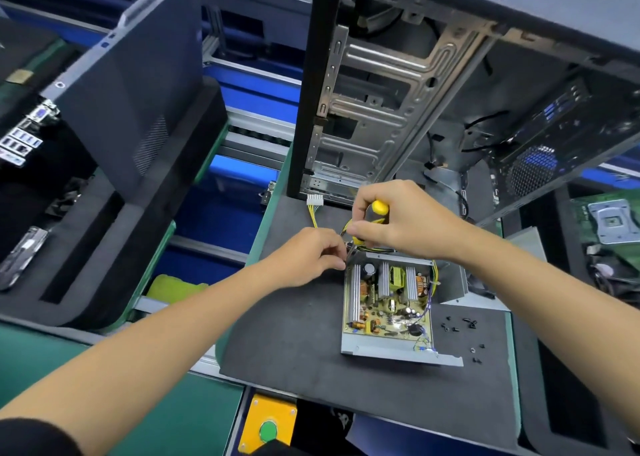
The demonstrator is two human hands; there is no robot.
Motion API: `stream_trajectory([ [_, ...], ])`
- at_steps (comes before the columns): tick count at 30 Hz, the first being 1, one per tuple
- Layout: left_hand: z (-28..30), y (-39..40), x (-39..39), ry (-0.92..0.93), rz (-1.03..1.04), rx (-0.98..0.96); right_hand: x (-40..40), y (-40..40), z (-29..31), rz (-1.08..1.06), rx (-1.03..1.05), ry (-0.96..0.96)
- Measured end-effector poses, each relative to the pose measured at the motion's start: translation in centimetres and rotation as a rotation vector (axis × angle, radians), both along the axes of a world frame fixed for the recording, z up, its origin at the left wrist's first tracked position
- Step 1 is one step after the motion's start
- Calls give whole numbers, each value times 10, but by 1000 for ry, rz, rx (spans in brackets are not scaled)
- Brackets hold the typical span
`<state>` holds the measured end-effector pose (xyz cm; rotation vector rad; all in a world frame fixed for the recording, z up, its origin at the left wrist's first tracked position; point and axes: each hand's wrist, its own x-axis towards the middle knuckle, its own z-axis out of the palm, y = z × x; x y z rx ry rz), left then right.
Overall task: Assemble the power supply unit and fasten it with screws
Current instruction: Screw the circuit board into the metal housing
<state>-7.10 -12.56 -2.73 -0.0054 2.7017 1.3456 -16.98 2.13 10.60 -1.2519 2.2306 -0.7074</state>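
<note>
Right hand [398, 223] grips yellow screwdriver [375, 213], fingers curled round it, over open power supply unit [388, 303]; left hand [308, 258] fingers pinch at its far left corner.

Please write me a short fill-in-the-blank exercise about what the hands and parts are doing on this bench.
1. The right hand grips a screwdriver with a black and ____ handle.
2. The open grey metal power supply unit lies on a dark ____ mat.
3. The small loose black screws lie to the ____ of the unit.
4. The left hand pinches at the unit's far-____ corner.

Answers: yellow; foam; right; left
</note>
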Motion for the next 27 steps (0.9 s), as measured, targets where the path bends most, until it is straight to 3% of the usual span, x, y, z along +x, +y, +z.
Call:
stream_trajectory([
  [11, -16, 16, -2, 92, -40, -176, 1, -4, -15, 126, 116, 138],
  [27, -31, 4, -8, 1, -27, -143, 1, -1, -24, 115, 194, 138],
])
